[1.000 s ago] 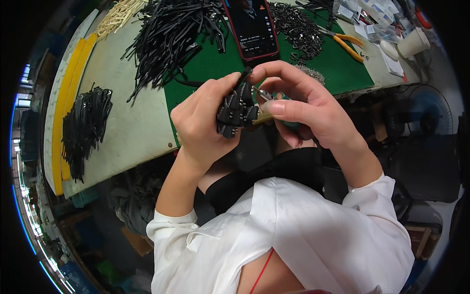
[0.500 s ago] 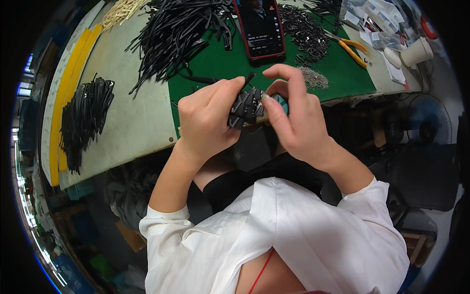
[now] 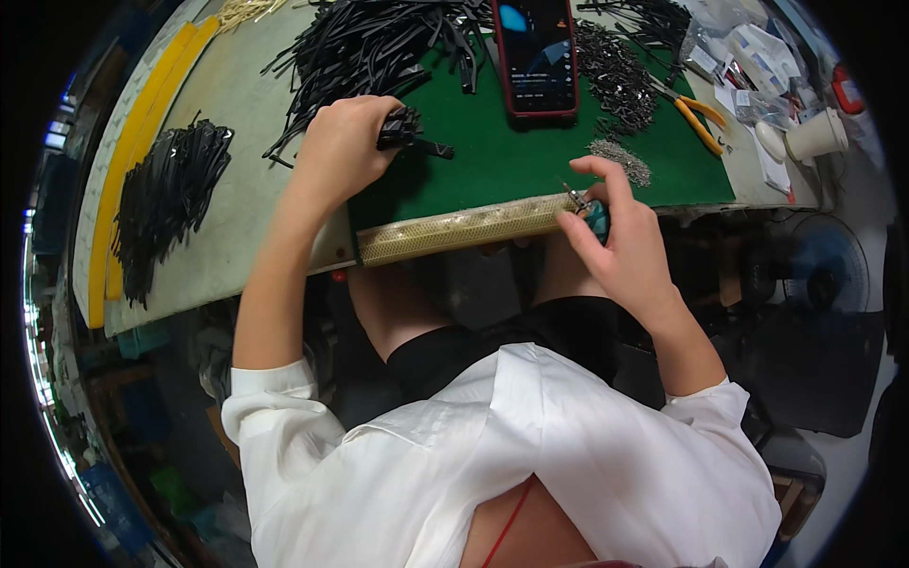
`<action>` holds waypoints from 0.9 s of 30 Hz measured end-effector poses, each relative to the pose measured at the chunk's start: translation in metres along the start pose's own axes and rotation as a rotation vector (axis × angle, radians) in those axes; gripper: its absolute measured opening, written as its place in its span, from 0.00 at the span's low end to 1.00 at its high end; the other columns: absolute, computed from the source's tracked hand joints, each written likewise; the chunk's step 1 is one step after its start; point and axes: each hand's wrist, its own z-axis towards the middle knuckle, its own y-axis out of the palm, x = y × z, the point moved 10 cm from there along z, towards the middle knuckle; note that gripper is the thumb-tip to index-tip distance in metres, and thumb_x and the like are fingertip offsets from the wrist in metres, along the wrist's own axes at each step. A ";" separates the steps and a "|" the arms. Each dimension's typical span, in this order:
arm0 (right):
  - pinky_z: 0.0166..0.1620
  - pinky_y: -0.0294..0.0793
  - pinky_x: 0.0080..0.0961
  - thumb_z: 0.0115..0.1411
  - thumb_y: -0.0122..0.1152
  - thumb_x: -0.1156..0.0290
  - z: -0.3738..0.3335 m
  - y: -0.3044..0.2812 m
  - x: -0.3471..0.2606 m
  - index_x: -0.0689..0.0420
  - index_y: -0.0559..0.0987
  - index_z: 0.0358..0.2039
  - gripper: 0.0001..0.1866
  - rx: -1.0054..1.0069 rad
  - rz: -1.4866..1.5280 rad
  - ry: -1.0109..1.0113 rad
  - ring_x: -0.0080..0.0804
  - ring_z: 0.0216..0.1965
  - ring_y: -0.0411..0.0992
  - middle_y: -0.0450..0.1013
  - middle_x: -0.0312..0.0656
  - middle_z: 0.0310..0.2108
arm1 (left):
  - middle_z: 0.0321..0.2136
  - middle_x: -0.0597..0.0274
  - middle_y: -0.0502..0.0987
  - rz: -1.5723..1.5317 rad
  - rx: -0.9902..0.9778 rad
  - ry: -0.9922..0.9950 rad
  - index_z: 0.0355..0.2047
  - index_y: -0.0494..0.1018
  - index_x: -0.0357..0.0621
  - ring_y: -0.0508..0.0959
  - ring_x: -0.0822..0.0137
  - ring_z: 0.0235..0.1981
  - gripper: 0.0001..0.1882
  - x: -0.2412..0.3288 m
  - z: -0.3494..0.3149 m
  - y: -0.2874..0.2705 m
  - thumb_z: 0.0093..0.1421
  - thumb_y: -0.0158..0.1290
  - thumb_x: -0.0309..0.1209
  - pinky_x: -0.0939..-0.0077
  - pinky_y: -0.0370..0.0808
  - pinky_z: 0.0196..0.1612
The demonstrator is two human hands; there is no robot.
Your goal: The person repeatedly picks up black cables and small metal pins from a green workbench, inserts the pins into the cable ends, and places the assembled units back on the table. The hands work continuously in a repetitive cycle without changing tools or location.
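Note:
My left hand (image 3: 343, 151) is closed around a small bundle of black strips (image 3: 407, 133), held over the left edge of the green mat (image 3: 492, 166), just below a big heap of black strips (image 3: 379, 43). My right hand (image 3: 615, 241) grips a small teal-handled tool (image 3: 595, 214) at the table's front edge, its metal tip pointing up toward a little pile of silver parts (image 3: 620, 159). The two hands are well apart.
A phone (image 3: 537, 55) in a red case lies on the mat. Dark small parts (image 3: 615, 66) and orange-handled pliers (image 3: 696, 112) lie to its right. A white cup (image 3: 816, 137) and packets sit at far right. Another black strip pile (image 3: 166, 199) lies left, by yellow strips (image 3: 133, 161).
The hands were together at the table edge, both on a black bundle. Now the left hand has carried the bundle up to the mat, and the right hand has moved right with the tool.

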 end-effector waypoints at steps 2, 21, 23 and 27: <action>0.31 0.73 0.35 0.57 0.66 0.68 0.001 -0.010 0.007 0.58 0.70 0.53 0.24 0.032 0.008 0.021 0.47 0.26 0.77 0.74 0.49 0.26 | 0.34 0.49 0.80 0.005 -0.110 0.002 0.40 0.78 0.37 0.80 0.48 0.38 0.17 -0.012 0.003 0.011 0.47 0.64 0.22 0.64 0.75 0.42; 0.35 0.73 0.36 0.58 0.62 0.66 0.009 -0.051 0.071 0.55 0.72 0.48 0.19 -0.023 -0.152 0.141 0.47 0.30 0.76 0.76 0.47 0.29 | 0.28 0.47 0.80 -0.105 -0.277 -0.023 0.36 0.78 0.34 0.80 0.48 0.31 0.14 0.023 0.016 0.043 0.48 0.66 0.23 0.64 0.75 0.36; 0.39 0.74 0.38 0.57 0.59 0.69 0.009 -0.046 0.064 0.54 0.70 0.49 0.19 -0.075 -0.217 0.099 0.47 0.35 0.76 0.75 0.47 0.33 | 0.29 0.47 0.80 -0.134 -0.255 -0.022 0.36 0.77 0.34 0.81 0.48 0.32 0.14 0.026 0.018 0.040 0.48 0.65 0.23 0.65 0.75 0.37; 0.43 0.74 0.39 0.56 0.57 0.72 0.011 -0.032 0.053 0.53 0.73 0.46 0.16 -0.227 -0.285 -0.103 0.48 0.38 0.75 0.72 0.46 0.38 | 0.30 0.46 0.80 -0.249 -0.300 -0.066 0.35 0.77 0.33 0.79 0.46 0.34 0.13 0.030 0.019 0.038 0.49 0.64 0.22 0.64 0.74 0.37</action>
